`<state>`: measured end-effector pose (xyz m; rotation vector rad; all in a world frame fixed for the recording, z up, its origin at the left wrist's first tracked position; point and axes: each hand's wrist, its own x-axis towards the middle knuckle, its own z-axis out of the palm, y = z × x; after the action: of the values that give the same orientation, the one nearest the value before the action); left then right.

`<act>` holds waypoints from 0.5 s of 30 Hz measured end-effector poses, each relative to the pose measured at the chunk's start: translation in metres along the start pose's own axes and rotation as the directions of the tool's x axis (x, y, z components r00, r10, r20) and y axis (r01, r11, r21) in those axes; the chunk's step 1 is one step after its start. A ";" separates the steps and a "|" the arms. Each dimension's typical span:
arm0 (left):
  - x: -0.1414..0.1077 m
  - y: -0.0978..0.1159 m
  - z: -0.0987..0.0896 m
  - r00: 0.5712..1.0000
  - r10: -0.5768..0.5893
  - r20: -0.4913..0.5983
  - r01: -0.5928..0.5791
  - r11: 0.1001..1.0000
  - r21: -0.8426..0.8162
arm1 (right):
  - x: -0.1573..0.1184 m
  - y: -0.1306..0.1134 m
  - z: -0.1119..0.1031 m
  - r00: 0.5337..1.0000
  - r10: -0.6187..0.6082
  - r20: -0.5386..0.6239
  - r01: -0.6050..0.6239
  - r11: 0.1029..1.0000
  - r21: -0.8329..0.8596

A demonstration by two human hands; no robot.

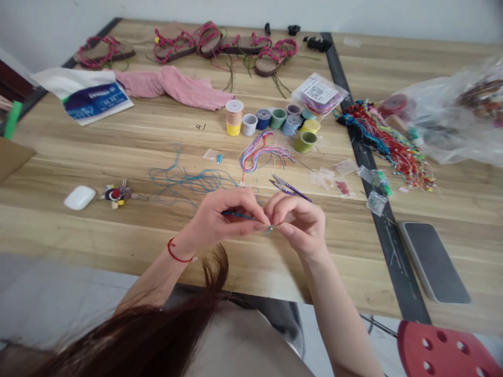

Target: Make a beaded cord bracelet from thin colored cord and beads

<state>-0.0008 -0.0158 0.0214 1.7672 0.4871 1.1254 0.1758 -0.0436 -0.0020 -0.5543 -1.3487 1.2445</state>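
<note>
Bead [270, 229] between two closed grips, center of the frame

Near the middle of the frame, the left hand [223, 215] has its thumb and forefinger pressed together, with a blue cord [238, 214] passing through its grip. The cord's long axis runs across the frame, dipping slightly rightward in the direction of the bead. The bead sits just beyond the left thumb tip, on the side facing the right hand [301, 222]. That hand's thumb and forefinger are drawn close together too, but exactly what they pinch is too small to tell. Both hands are near the bead; neither is clearly nearer.

Just beyond the right hand, purple-handled snips [291, 189] lie on the desk [338, 256], their blades toward the left. Loose blue threads [196, 180] spread left of center. Farther up are a bundle of colored threads [255, 152], then thread spools [278, 118], and sandals [271, 60] along the top.
</note>
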 end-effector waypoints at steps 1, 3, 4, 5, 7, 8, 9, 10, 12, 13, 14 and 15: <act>0.000 0.000 0.000 1.000 0.002 0.001 -0.002 1.000 -0.003 | 0.000 0.000 0.000 1.000 0.000 0.006 0.000 1.000 0.004; 0.000 -0.001 0.000 1.000 0.010 0.001 -0.010 1.000 -0.010 | 0.000 0.000 0.000 1.000 -0.005 0.020 0.005 1.000 0.012; -0.001 -0.001 0.000 1.000 0.013 0.001 -0.013 1.000 -0.012 | 0.001 0.000 0.000 1.000 -0.010 0.026 0.009 1.000 0.015; -0.001 -0.001 0.000 1.000 0.013 0.000 -0.013 1.000 -0.011 | 0.001 0.000 0.000 0.999 -0.013 0.029 0.012 1.000 0.015; -0.001 -0.002 -0.001 1.000 0.000 -0.002 0.000 1.000 -0.002 | 0.001 0.000 0.000 1.000 -0.010 0.024 0.009 1.000 0.006; -0.002 -0.002 -0.001 1.000 -0.007 -0.003 0.007 1.000 0.005 | 0.002 0.000 0.000 1.000 -0.003 0.018 0.003 1.000 -0.003; -0.002 -0.002 -0.001 1.000 -0.014 -0.003 0.014 1.000 0.011 | 0.002 -0.001 0.000 1.000 0.006 0.012 -0.005 1.000 -0.012; -0.002 -0.002 -0.001 1.000 -0.017 -0.002 0.017 1.000 0.015 | 0.002 -0.001 0.000 1.000 0.014 0.010 -0.014 1.000 -0.020; -0.002 -0.002 -0.001 1.000 -0.017 0.002 0.017 1.000 0.019 | 0.002 -0.002 0.000 0.999 0.027 0.017 -0.027 0.999 -0.024; -0.002 -0.002 -0.001 1.000 -0.016 0.004 0.016 1.000 0.019 | 0.002 -0.002 0.000 0.999 0.033 0.024 -0.033 0.999 -0.020; -0.002 -0.002 -0.001 1.000 -0.015 0.005 0.015 1.000 0.020 | 0.002 -0.002 0.000 0.999 0.039 0.032 -0.039 0.999 -0.015; -0.002 -0.002 -0.001 1.000 -0.013 0.005 0.013 1.000 0.020 | 0.001 -0.002 0.000 0.998 0.045 0.039 -0.045 0.999 -0.011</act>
<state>-0.0022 -0.0158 0.0189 1.7817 0.5079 1.1107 0.1766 -0.0430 0.0004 -0.5725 -1.3821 1.2917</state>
